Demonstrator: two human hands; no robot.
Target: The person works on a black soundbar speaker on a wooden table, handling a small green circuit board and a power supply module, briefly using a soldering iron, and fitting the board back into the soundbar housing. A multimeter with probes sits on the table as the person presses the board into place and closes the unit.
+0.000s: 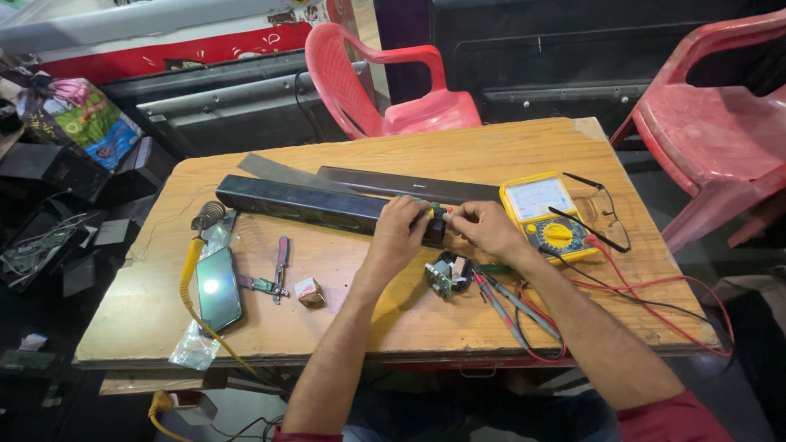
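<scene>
A long black speaker bar [319,206] lies across the wooden table [458,155]. At its right end, beside the yellow multimeter [547,216], the left hand [399,231] grips the casing while the right hand [485,228] pinches the end cap; prying it apart likely needs steady bracing.

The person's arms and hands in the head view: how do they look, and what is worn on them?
Both forearms are bare up to above the elbow. The left hand and the right hand wear no gloves, and no ring, watch or bracelet is visible. At the bottom edge, red sleeves begin on the upper arms, seen more fully on the right arm than on the left.
</scene>
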